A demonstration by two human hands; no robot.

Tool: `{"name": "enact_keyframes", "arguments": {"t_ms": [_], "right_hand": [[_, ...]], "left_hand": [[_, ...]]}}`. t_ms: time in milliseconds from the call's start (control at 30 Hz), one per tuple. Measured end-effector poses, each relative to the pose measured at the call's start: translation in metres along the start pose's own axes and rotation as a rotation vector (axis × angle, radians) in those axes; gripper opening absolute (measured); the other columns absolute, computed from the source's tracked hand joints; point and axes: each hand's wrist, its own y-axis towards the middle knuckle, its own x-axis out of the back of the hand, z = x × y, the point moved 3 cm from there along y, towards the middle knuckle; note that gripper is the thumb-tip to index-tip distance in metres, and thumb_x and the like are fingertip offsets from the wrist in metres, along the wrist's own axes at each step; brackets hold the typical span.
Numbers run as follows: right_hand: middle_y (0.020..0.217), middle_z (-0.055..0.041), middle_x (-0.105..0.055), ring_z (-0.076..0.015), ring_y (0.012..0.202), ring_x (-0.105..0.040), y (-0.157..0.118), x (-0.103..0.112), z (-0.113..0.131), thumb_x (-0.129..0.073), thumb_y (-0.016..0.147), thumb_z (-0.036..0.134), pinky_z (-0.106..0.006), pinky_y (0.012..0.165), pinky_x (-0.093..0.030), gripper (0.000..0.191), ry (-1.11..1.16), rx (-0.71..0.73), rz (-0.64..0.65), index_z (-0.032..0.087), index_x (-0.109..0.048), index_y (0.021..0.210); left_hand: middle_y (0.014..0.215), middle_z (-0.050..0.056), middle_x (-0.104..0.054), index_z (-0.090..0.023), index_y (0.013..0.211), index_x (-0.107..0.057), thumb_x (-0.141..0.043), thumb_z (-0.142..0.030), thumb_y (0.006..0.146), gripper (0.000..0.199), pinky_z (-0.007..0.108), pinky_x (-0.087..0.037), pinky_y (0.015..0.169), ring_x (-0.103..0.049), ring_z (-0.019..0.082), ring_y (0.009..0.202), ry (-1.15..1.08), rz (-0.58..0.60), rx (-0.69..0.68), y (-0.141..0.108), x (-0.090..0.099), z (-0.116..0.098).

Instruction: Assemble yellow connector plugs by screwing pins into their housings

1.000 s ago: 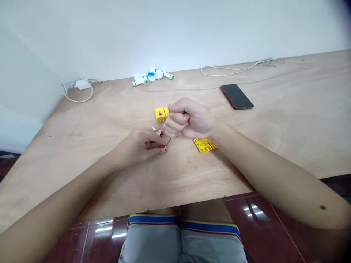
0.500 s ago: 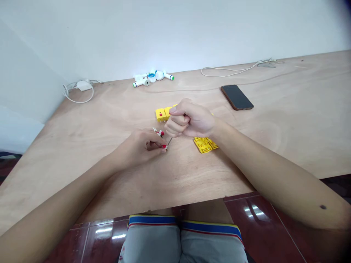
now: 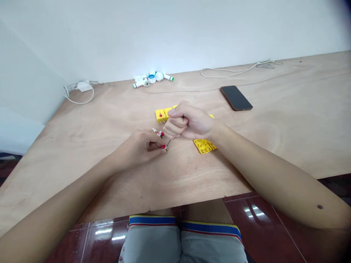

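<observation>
My left hand rests low over the wooden table, its thumb and fingers pinching a small part with a red button. Wrapped in a fist, my right hand grips a screwdriver; only its thin metal shaft shows, slanting down to the pinched part. The handle is hidden in the palm. Just beyond my left fingertips lie more small red and white pieces. Yellow plugs with metal pins stand in a row behind my right hand, partly covered by it. Open yellow housings lie under my right wrist.
A dark phone lies at the right on the wooden table. Along the wall are white tube fittings with blue and green ends, a white charger with cable at the left, and a thin white cable.
My right fist has shifted very slightly left and down, with the screwdriver still at the pinched part. My left hand stays nearly where it was.
</observation>
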Motion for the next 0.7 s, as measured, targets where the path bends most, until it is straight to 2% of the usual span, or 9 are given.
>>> {"name": "enact_keyframes", "arguments": {"t_ms": [167, 367, 467, 567, 700], "right_hand": [[0.052, 0.0055, -0.024, -0.0112, 0.053, -0.023, 0.0, -0.003, -0.001, -0.049, 0.108, 0.028, -0.031, 0.059, -0.031, 0.058, -0.006, 0.0, 0.017, 0.024, -0.024, 0.056], [0.053, 0.0067, -0.025, -0.0096, 0.052, -0.022, 0.0, -0.009, 0.001, -0.052, 0.108, 0.026, -0.03, 0.057, -0.028, 0.058, -0.074, -0.018, -0.01, 0.024, -0.029, 0.055], [0.052, 0.0083, -0.022, -0.0078, 0.049, -0.021, 0.005, -0.018, -0.001, -0.06, 0.106, 0.03, -0.028, 0.052, -0.022, 0.06, -0.102, -0.005, -0.123, 0.025, -0.031, 0.054], [0.052, 0.0107, -0.017, -0.0064, 0.045, -0.019, 0.011, -0.028, -0.005, -0.071, 0.101, 0.039, -0.026, 0.046, -0.018, 0.062, -0.092, 0.024, -0.268, 0.026, -0.032, 0.054], [0.047, 0.0102, -0.023, -0.0056, 0.042, -0.023, 0.021, -0.038, -0.009, -0.074, 0.1, 0.047, -0.024, 0.043, -0.022, 0.065, -0.176, 0.008, -0.283, 0.025, -0.037, 0.051]], "left_hand": [[0.081, 0.001, -0.067, -0.018, 0.091, -0.08, -0.073, -0.021, 0.101, 0.012, 0.028, -0.036, 0.062, -0.046, 0.012, 0.069, -0.029, -0.009, -0.02, 0.0, 0.0, 0.001], [0.079, 0.0, -0.065, -0.018, 0.091, -0.081, -0.073, -0.02, 0.101, 0.013, 0.027, -0.038, 0.063, -0.048, 0.012, 0.07, -0.041, -0.023, -0.039, 0.0, -0.001, -0.001], [0.08, 0.001, -0.068, -0.017, 0.091, -0.083, -0.073, -0.02, 0.103, 0.015, 0.026, -0.041, 0.064, -0.052, 0.012, 0.072, -0.077, -0.025, -0.035, -0.001, 0.0, -0.002], [0.091, 0.005, -0.076, -0.016, 0.095, -0.085, -0.072, -0.02, 0.104, 0.016, 0.026, -0.048, 0.067, -0.062, 0.014, 0.08, -0.119, -0.001, -0.008, -0.002, -0.002, 0.0], [0.091, 0.004, -0.08, -0.016, 0.098, -0.085, -0.074, -0.019, 0.101, 0.012, 0.026, -0.052, 0.066, -0.067, 0.015, 0.078, -0.108, -0.05, 0.017, -0.005, -0.006, 0.008]]}}
